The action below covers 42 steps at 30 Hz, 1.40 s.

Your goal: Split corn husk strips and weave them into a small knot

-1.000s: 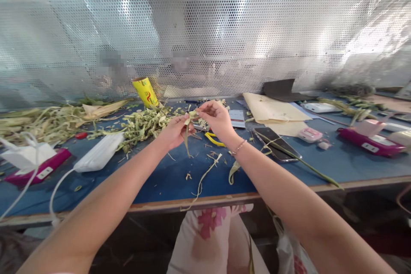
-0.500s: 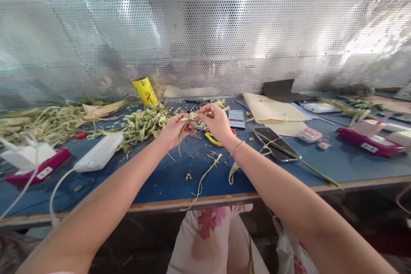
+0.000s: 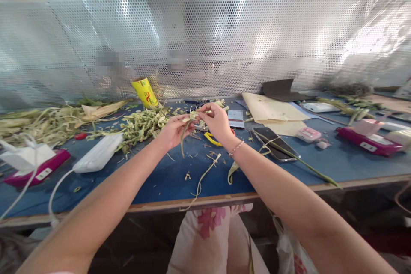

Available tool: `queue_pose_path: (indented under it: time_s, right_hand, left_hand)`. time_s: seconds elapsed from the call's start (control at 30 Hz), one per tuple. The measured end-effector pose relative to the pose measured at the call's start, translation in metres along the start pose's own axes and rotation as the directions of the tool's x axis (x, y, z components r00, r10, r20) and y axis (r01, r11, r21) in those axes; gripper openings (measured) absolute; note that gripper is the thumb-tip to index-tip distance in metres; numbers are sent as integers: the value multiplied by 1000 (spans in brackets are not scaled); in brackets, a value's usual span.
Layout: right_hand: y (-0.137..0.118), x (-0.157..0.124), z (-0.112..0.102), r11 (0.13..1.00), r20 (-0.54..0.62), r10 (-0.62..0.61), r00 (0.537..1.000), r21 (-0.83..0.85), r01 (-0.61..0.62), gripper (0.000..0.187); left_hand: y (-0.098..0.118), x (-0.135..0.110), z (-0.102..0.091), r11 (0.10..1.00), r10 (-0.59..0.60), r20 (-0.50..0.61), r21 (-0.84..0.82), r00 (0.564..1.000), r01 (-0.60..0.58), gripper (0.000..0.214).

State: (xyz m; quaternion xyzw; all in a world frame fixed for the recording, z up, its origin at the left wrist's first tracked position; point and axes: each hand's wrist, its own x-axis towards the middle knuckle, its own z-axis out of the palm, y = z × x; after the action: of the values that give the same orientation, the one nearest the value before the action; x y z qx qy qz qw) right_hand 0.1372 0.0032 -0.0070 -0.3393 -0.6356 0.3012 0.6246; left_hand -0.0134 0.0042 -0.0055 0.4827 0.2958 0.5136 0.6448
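My left hand (image 3: 173, 130) and my right hand (image 3: 216, 120) meet above the middle of the blue table (image 3: 167, 180). Both pinch the same thin green leaf strip (image 3: 190, 118), whose loose end hangs down below my left fingers. A pile of curled leaf strips (image 3: 143, 124) lies just left of my hands. Yellow-handled scissors (image 3: 212, 139) rest on the table under my right wrist. A bracelet sits on my right wrist.
A yellow roll (image 3: 145, 92) leans by the perforated metal screen (image 3: 205, 43). Long leaves (image 3: 48, 120) lie at the left. A black phone (image 3: 276, 143), brown paper (image 3: 272, 111), pink devices (image 3: 369, 141) and a white mask (image 3: 96, 156) lie about.
The dangling end of the strip has swung slightly under my left hand; my fingers shifted a little on it. Hands stay in the same place.
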Motion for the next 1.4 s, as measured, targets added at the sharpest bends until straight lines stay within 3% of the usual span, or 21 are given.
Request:
queue_pose_path:
  time_s: [0.27,0.63,1.17,1.4]
  right_hand:
    - [-6,-3,-3,995,18,-45,999,-89,46,2]
    - [-4,-5,1,984,51,-150,987,-91,154,4]
    - [-1,-8,1,898,3,-357,934,-273,344,15]
    - [2,-5,-1,910,80,-343,936,-220,353,15]
  left_hand:
    - [-1,-2,-2,999,17,79,-33,997,-15,12]
    - [-2,-4,7,995,86,49,-62,995,-83,13]
    - [-5,-5,12,989,141,37,-56,989,-139,23]
    - [-7,-4,12,988,138,-7,-72,990,-138,10]
